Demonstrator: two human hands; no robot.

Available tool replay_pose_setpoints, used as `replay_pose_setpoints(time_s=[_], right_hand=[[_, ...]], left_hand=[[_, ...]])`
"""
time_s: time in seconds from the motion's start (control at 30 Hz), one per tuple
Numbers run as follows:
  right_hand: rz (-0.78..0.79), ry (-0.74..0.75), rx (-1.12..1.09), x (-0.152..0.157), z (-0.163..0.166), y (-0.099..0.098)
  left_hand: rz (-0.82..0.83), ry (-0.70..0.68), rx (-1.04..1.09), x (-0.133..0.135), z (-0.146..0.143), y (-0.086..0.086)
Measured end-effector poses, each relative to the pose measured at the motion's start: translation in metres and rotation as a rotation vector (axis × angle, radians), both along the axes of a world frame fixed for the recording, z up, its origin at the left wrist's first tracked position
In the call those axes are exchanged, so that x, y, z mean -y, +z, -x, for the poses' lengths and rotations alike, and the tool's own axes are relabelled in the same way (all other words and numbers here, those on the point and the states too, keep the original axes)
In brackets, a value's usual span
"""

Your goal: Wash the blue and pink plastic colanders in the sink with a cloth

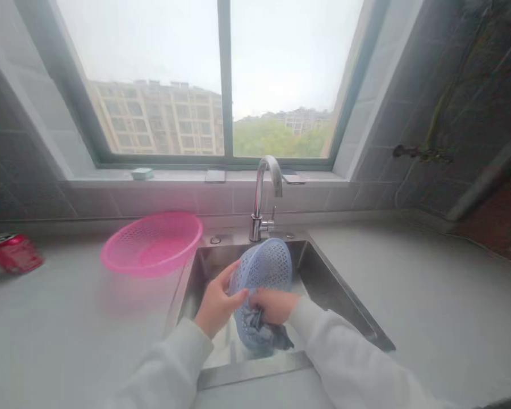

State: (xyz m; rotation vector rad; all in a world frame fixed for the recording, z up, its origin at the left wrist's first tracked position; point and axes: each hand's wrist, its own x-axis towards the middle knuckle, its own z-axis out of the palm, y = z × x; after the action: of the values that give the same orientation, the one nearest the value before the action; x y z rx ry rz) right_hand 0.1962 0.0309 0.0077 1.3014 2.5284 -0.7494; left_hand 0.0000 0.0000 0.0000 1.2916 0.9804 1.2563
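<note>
A light blue perforated plastic basket (269, 262) is tilted on its side over the sink (340, 295). My left hand (222, 300) grips its left rim, with the thumb at the near side and the fingers behind the wall. Inside the basket, my right hand (273, 304) is closed around a dark grey cloth (266, 330) and presses it to the inner surface. Part of the cloth hangs loose below the hand. The basket's lower end is down in the sink, above what looks like water.
A pink perforated basket (151, 250) stands left of the sink on the white counter (443, 295). Farther left is a red can (12, 253). The chrome faucet (259, 199) rises behind the sink. Small flat items, including a pale green box (142, 174), lie on the windowsill.
</note>
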Motion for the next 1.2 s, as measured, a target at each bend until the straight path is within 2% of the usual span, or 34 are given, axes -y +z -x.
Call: replay_pose_setpoints(time_s=[0.1,0.23,0.33,0.4,0.5,0.57,0.7,0.8,1.03,1.2], right_hand=[[-0.170,-0.272,-0.064,-0.007,-0.005,-0.004],[-0.380,-0.571,-0.179,-0.021,-0.012,0.002],[-0.571,-0.690,-0.336,-0.029,-0.016,0.007],[-0.691,-0.708,-0.521,-0.030,-0.017,0.007],[-0.761,-0.598,-0.794,-0.025,-0.015,0.002],[-0.737,-0.457,-0.912,-0.020,-0.011,-0.001],[-0.533,-0.116,-0.957,-0.007,-0.001,-0.001],[-0.354,0.026,-0.901,0.001,0.004,0.002],[-0.134,0.159,-0.609,0.002,0.005,0.004],[-0.092,0.083,-0.380,-0.003,0.001,-0.005]], left_hand=[[-0.016,0.006,0.012,-0.001,0.001,-0.001],[-0.021,-0.025,0.040,0.001,0.000,0.002],[-0.011,-0.054,0.068,0.002,-0.003,0.004],[-0.005,-0.068,0.094,0.002,-0.004,0.004],[0.020,-0.072,0.121,0.000,-0.005,0.003],[0.039,-0.080,0.140,-0.001,-0.005,0.002],[0.098,-0.056,0.181,-0.003,-0.004,0.003],[0.141,-0.022,0.217,-0.004,-0.003,0.005],[0.162,0.114,0.227,-0.006,-0.001,0.005],[0.176,0.162,0.224,-0.005,0.002,0.009]])
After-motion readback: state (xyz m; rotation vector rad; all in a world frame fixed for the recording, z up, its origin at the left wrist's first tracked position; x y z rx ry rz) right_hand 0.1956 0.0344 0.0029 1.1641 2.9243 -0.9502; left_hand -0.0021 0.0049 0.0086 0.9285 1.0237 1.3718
